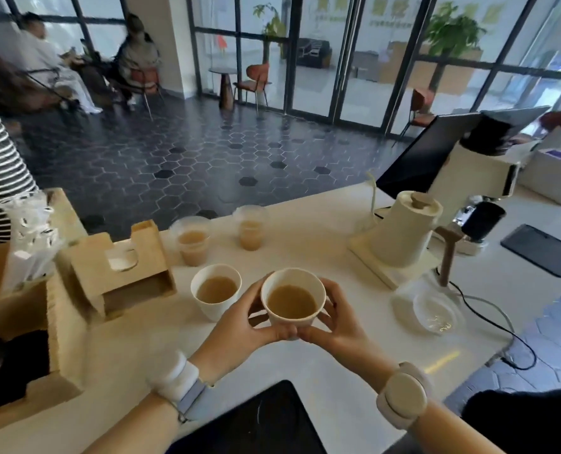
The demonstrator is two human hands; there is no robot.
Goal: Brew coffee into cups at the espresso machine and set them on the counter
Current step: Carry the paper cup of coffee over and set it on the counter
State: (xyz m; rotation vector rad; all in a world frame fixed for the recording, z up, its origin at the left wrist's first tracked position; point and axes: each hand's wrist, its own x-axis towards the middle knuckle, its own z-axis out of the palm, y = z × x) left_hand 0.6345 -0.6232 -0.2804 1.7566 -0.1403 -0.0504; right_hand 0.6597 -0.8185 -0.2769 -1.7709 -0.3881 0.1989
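A white paper cup (292,301) filled with light brown coffee is cradled between both hands over the white counter (338,381). My left hand (239,326) wraps its left side and my right hand (336,317) its right side, fingertips meeting below the cup. Just to its left a second white paper cup (215,291) of coffee stands on the counter. Farther back stand two clear plastic cups, one (192,240) on the left and one (250,229) on the right, both holding the same light brown drink. No espresso machine is clearly in view.
A wooden cup holder (121,273) and a wooden box with wrapped straws (26,244) stand at the left. A cream kettle (403,231), a grinder (479,172), a glass server (431,309) and a cable sit at the right. A dark tablet (262,421) lies near me. A person in stripes stands at far left.
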